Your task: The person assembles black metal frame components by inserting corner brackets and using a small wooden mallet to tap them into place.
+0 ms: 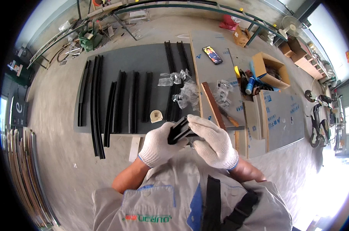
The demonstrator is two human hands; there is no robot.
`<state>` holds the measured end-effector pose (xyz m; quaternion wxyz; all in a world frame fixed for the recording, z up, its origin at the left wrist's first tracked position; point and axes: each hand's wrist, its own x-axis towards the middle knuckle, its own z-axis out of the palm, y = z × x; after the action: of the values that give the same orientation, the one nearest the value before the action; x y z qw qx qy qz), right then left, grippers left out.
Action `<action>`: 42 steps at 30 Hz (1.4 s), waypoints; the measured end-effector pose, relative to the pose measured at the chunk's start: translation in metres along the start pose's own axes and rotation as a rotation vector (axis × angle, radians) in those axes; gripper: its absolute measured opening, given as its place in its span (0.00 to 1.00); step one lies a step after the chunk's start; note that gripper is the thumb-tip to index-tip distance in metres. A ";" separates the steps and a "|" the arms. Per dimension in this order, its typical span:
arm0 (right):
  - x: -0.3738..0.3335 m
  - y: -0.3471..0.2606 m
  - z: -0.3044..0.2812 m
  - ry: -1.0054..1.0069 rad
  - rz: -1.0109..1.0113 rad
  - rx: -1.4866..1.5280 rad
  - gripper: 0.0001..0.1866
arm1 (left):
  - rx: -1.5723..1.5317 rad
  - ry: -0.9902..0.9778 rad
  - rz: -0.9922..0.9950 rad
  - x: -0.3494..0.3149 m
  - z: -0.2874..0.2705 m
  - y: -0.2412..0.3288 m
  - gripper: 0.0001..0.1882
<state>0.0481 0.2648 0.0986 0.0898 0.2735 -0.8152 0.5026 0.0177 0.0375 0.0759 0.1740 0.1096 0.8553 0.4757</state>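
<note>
Both my hands wear white knit gloves and meet in front of my chest. My left hand point(158, 145) and my right hand point(213, 141) together grip a short black metal profile piece point(179, 131), held end-on toward the camera. Below them on the floor lies a dark grey sheet point(143, 57) with several long black profile strips point(97, 104) laid side by side. Clear plastic bags of small parts point(186, 94) sit near the sheet's right edge, and a roll of tape point(156, 116) lies just beyond my left hand.
A phone point(212, 54) lies on a pale board point(209, 73). An open cardboard box point(270, 70) and a blue can point(250, 85) stand to the right. A wooden batten point(212, 104) and a screwdriver point(230, 119) lie near my right hand. A motorbike point(318, 115) stands far right, a fan point(291, 25) behind.
</note>
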 end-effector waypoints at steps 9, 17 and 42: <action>-0.079 0.185 0.032 0.219 0.507 -0.743 0.28 | 0.121 0.187 0.009 0.010 0.012 -0.037 0.21; -0.108 0.219 0.024 0.180 0.793 -0.511 0.22 | 0.303 0.442 0.090 0.010 0.006 -0.069 0.20; -0.016 -0.014 -0.004 0.294 0.403 0.412 0.28 | 0.466 0.553 0.210 0.018 -0.025 -0.047 0.21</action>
<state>0.0681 0.2692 0.1050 0.0479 0.0435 -0.7124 0.6988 -0.0101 0.0001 0.0440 -0.1431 0.1006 0.9393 0.2950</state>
